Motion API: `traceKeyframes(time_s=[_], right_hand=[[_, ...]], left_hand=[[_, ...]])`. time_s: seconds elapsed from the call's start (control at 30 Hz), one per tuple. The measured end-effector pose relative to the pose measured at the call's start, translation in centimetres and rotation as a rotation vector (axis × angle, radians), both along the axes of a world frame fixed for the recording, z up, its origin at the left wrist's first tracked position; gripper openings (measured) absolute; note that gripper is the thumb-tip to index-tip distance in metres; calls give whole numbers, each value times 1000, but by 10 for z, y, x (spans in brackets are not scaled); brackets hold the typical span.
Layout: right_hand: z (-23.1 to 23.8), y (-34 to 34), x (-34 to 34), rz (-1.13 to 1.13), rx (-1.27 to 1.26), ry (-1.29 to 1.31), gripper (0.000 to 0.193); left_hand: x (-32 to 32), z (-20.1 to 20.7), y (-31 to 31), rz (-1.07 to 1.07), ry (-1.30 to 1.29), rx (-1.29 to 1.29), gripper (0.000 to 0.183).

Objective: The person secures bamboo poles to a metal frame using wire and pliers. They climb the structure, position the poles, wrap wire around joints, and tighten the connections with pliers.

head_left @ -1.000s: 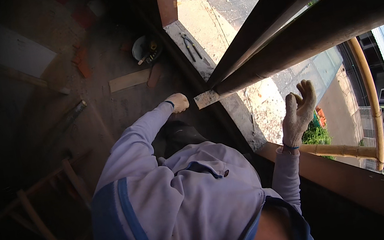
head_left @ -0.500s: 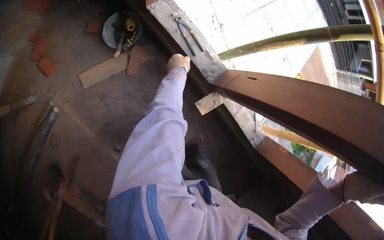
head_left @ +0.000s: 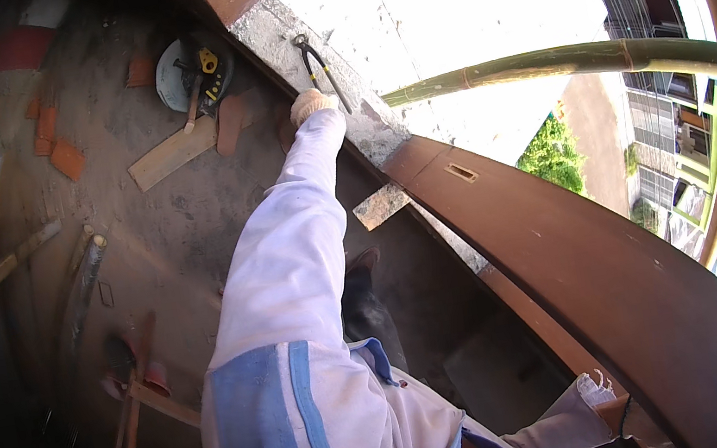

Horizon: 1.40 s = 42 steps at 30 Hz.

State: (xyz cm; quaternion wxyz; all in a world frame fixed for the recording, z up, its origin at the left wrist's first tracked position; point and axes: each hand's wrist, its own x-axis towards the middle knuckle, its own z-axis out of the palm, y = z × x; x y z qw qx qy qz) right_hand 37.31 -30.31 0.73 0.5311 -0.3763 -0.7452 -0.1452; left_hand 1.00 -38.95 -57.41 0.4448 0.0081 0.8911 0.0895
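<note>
My left hand (head_left: 313, 105), which looks gloved, reaches far ahead to the edge of a rough cement ledge (head_left: 266, 27). It is curled over one handle end of dark pincers (head_left: 322, 65) with yellow bands, which lie on the ledge with handles spread; its fingertips are hidden. A long brown wooden frame piece (head_left: 561, 258) with a small slot slants from the ledge to the lower right. My right hand (head_left: 653, 440) is at the lower edge, beside that frame piece and mostly hidden by it; its fingers do not show.
A small block (head_left: 382, 206) juts out beside the ledge. On the floor lie a round tub (head_left: 171, 75) with a hammer (head_left: 194, 105), a wooden plank (head_left: 171, 155), brick pieces (head_left: 67, 159) and poles (head_left: 85, 277). Green bamboo (head_left: 531, 67) crosses outside, with buildings beyond.
My left hand has moved from beside the ledge onto a handle of the pincers. The view has shifted, and my right hand has dropped mostly out of sight behind the frame piece.
</note>
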Motion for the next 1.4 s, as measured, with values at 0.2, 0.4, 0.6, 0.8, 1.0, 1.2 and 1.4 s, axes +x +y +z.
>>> traceKeyframes(time_s=[0.2, 0.4, 0.6, 0.8, 1.0, 1.2, 1.4], right_hand=[[-3, -10, 15, 85, -47, 74, 64], [1, -35, 7, 418, -248, 237, 67], [-76, -78, 78, 573, -624, 387, 82], [-185, -132, 206, 577, -1770, 467, 88], [-180, -111, 254, 995, -1489, 890, 77], [-129, -37, 268, 439, -983, 1069, 44], [-75, 46, 298, 219, -971, 1087, 59]], left_hand=[[1, -35, -20, -41, 110, 315, 46], [33, 29, -110, 270, -260, 720, 24], [149, 244, -250, -67, -641, 679, 22], [288, 365, -175, -582, -786, 844, 20], [398, 435, -27, -1011, -841, 956, 22], [452, 490, 134, -1597, -795, 846, 42], [492, 589, 363, -1390, 125, 1296, 43]])
